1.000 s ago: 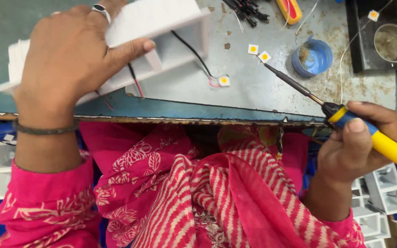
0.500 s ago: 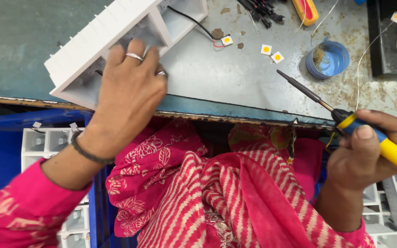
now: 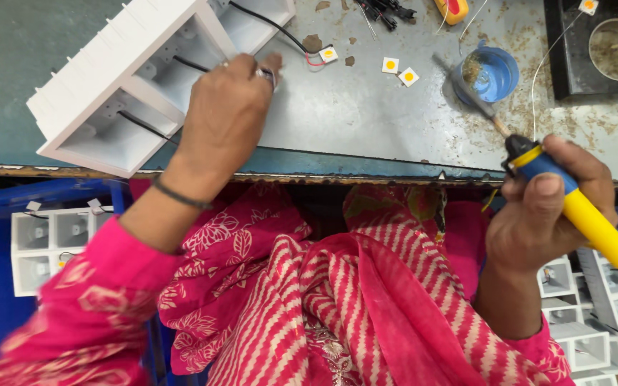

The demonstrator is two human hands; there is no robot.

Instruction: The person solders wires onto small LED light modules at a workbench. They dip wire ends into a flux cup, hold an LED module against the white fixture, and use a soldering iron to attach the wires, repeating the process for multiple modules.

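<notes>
My left hand (image 3: 227, 114) rested on the white plastic housing (image 3: 130, 78) in the upper left of the frame, fingers curled over its open side beside the black wires (image 3: 180, 64). The housing lay tilted on the grey bench (image 3: 352, 114), one corner jutting past the front edge. My right hand (image 3: 545, 207), at the right of the frame, was wrapped tight around the yellow handle of the soldering iron (image 3: 574, 207). Its tip pointed up-left, ending at the rim of the small blue cup (image 3: 491, 71). Three small square chips (image 3: 390, 65) with yellow centres lay on the bench between the housing and the cup. More white housings (image 3: 51, 239) sat in blue bins below the bench edge.
</notes>
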